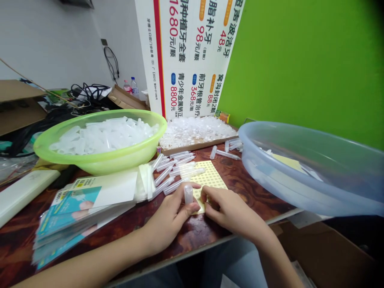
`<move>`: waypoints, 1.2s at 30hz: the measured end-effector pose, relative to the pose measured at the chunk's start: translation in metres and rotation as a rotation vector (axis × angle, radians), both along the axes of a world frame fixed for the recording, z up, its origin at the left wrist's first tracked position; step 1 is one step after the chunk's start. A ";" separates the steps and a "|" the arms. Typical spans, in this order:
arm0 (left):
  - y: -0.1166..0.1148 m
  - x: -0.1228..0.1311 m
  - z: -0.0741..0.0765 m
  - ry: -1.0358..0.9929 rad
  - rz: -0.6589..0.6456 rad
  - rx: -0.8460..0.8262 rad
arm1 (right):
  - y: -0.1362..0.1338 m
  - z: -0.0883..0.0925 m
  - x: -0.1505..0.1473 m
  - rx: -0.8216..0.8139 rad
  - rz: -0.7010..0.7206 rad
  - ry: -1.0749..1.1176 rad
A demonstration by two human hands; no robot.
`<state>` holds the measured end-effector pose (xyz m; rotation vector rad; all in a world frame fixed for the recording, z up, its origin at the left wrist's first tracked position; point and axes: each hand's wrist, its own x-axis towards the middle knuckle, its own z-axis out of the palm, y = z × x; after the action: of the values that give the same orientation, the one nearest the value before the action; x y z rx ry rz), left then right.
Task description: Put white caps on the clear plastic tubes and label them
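Observation:
My left hand [171, 218] holds a clear plastic tube [188, 195] upright between thumb and fingers. The tube stands just above a pale yellow sheet of small round labels [211, 180]. My right hand [229, 212] lies beside the tube, its fingertips on the sheet's lower edge. Whether those fingers pinch a label is hidden. Several loose capped tubes [172, 172] lie on the wooden table [243, 192] beyond the sheet. To the left of my hands rests a stack of printed packets [69, 216].
A green basin [99, 162] holds many tubes, and a wooden tray [195, 146] holds white caps. A clear blue basin [285, 188] overhangs the table's right side. A printed board [186, 60] stands behind, with cables [90, 96] and cardboard [18, 104] at the left.

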<state>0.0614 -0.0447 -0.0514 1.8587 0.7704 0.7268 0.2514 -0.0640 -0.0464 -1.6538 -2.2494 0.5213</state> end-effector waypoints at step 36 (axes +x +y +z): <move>-0.002 0.001 0.002 -0.028 -0.036 -0.032 | -0.026 0.045 -0.019 -0.047 0.071 0.740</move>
<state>0.0620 -0.0470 -0.0499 1.8253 0.7252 0.7121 0.2328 -0.0901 -0.0010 -1.1294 -1.7449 1.0107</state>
